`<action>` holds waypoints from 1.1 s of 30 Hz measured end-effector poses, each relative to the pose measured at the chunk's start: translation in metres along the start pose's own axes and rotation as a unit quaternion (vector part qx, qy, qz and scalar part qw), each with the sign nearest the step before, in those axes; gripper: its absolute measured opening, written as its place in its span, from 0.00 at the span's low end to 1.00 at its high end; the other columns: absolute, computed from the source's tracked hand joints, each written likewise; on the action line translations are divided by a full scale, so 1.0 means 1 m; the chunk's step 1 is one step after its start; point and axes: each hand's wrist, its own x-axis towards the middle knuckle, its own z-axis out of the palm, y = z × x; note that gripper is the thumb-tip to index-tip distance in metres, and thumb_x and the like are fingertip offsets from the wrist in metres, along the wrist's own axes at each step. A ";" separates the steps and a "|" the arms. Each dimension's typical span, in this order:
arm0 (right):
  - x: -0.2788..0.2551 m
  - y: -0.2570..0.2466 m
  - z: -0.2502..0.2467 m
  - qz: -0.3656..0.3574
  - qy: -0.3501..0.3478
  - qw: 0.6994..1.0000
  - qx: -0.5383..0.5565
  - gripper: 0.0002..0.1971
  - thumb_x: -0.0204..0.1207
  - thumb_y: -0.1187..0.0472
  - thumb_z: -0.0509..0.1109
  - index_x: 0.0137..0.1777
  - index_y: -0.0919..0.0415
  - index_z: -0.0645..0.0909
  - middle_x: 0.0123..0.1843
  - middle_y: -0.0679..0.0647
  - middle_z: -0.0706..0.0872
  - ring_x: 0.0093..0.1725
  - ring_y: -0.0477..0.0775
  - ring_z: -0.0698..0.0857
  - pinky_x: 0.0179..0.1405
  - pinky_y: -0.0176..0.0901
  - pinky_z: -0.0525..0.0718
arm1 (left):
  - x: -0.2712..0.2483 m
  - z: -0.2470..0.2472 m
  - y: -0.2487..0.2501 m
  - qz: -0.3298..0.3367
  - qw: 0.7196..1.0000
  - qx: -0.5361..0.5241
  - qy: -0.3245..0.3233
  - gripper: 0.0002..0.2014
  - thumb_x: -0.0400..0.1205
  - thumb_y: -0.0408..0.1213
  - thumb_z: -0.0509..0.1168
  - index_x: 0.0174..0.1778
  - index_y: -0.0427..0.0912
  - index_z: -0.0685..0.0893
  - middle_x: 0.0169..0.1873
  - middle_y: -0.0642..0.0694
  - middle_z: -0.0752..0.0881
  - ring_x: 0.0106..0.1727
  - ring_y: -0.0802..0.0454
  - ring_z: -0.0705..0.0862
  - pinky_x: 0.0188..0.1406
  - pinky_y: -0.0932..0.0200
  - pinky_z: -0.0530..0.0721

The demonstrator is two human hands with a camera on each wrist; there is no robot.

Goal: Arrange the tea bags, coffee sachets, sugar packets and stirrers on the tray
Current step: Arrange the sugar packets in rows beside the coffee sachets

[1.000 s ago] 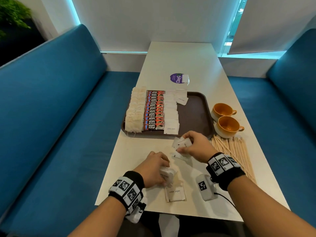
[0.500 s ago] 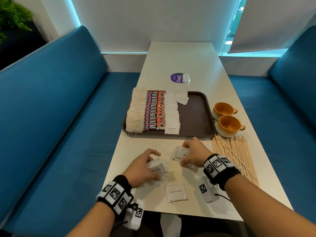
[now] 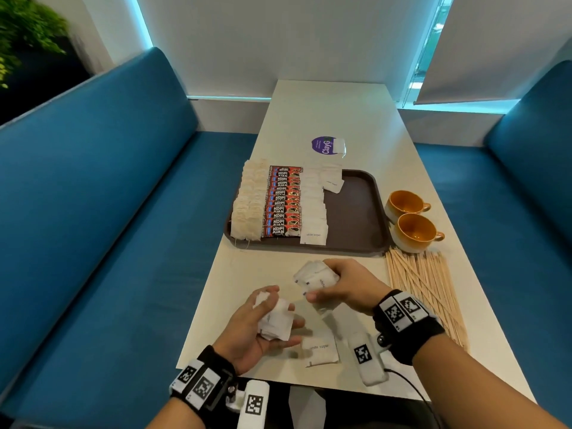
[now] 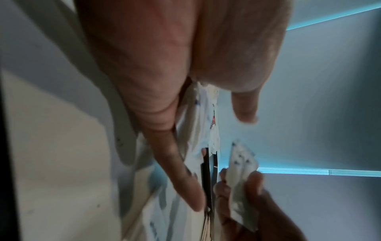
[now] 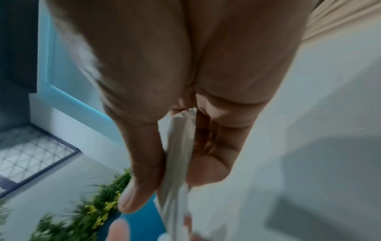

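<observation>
A dark brown tray (image 3: 359,212) holds a row of tea bags (image 3: 249,205), a row of red coffee sachets (image 3: 282,202) and a row of white sugar packets (image 3: 313,209). My left hand (image 3: 266,323), palm up above the table's near end, holds a small stack of sugar packets (image 3: 275,320) (image 4: 198,124). My right hand (image 3: 337,286) grips another bunch of sugar packets (image 3: 315,275) (image 5: 179,146) between thumb and fingers. One sugar packet (image 3: 320,349) lies on the table below my hands. Wooden stirrers (image 3: 424,289) lie spread on the table at the right.
Two orange cups (image 3: 413,224) stand right of the tray, just beyond the stirrers. A purple round sticker (image 3: 325,145) sits behind the tray. Blue benches (image 3: 108,212) flank the narrow white table (image 3: 325,113). The table's near edge lies just below my wrists.
Both hands have lifted off the table with their bunches of sugar packets. My left hand turned palm up, and the single packet it covered now lies in the open.
</observation>
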 end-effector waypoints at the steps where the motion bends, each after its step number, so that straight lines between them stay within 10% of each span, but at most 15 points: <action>1: -0.004 -0.005 0.007 -0.005 -0.022 0.999 0.029 0.22 0.63 0.60 0.90 0.56 0.60 0.89 0.51 0.55 0.94 0.52 0.54 0.93 0.50 0.44 0.92 | 0.000 0.000 -0.001 -0.015 1.000 -0.006 0.008 0.23 0.84 0.50 0.66 0.73 0.42 0.77 0.60 0.30 0.87 0.61 0.23 0.87 0.51 0.27 0.88; 7: 0.001 -0.011 0.056 -0.045 -0.086 0.992 -0.081 0.25 0.57 0.55 0.92 0.55 0.54 0.91 0.53 0.44 0.94 0.50 0.47 0.92 0.54 0.43 0.91 | 0.000 -0.002 -0.003 -0.058 0.995 -0.062 -0.050 0.36 0.82 0.68 0.54 0.72 0.42 0.82 0.65 0.28 0.86 0.61 0.28 0.87 0.43 0.31 0.92; 10: 0.008 -0.013 0.065 -0.065 -0.047 0.985 -0.151 0.22 0.59 0.55 0.91 0.52 0.52 0.89 0.45 0.41 0.90 0.39 0.36 0.87 0.36 0.31 0.85 | -0.001 -0.002 -0.003 -0.069 0.996 -0.030 -0.047 0.29 0.84 0.58 0.62 0.72 0.38 0.81 0.50 0.29 0.89 0.52 0.30 0.91 0.38 0.34 0.93; 14: 0.014 -0.015 0.064 -0.099 -0.030 0.968 -0.228 0.25 0.61 0.48 0.89 0.60 0.46 0.89 0.54 0.48 0.82 0.51 0.45 0.83 0.53 0.44 0.86 | -0.001 -0.001 -0.002 -0.058 0.996 0.020 -0.068 0.21 0.83 0.42 0.71 0.67 0.32 0.80 0.44 0.30 0.89 0.53 0.29 0.90 0.31 0.45 0.93; 17: 0.007 -0.016 0.053 -0.119 0.014 0.978 -0.172 0.26 0.63 0.44 0.88 0.61 0.42 0.87 0.55 0.44 0.81 0.47 0.36 0.80 0.48 0.29 0.78 | 0.002 -0.007 -0.003 -0.053 0.997 0.014 -0.048 0.22 0.81 0.39 0.70 0.71 0.35 0.82 0.56 0.29 0.89 0.56 0.30 0.90 0.32 0.44 0.93; 20: -0.006 -0.006 0.033 -0.088 0.066 0.982 -0.153 0.18 0.68 0.44 0.85 0.55 0.43 0.85 0.51 0.43 0.84 0.43 0.41 0.81 0.47 0.36 0.81 | 0.007 -0.016 -0.005 -0.018 0.997 -0.034 -0.064 0.26 0.77 0.32 0.75 0.73 0.44 0.83 0.66 0.28 0.85 0.64 0.26 0.86 0.38 0.39 0.92; 27: -0.045 0.029 0.028 0.018 -0.061 0.939 -0.339 0.28 0.63 0.43 0.86 0.62 0.44 0.81 0.55 0.42 0.79 0.53 0.43 0.80 0.55 0.41 0.83 | 0.011 -0.019 -0.007 0.073 0.992 -0.074 -0.067 0.28 0.74 0.26 0.69 0.72 0.46 0.77 0.59 0.33 0.87 0.59 0.27 0.87 0.39 0.40 0.92; 33: -0.042 0.037 0.038 0.024 -0.059 0.935 -0.348 0.18 0.65 0.48 0.85 0.52 0.49 0.87 0.48 0.43 0.82 0.49 0.47 0.80 0.47 0.38 0.79 | 0.011 -0.019 -0.007 0.065 0.990 -0.087 -0.092 0.19 0.76 0.23 0.67 0.61 0.43 0.78 0.69 0.28 0.83 0.63 0.23 0.85 0.46 0.41 0.92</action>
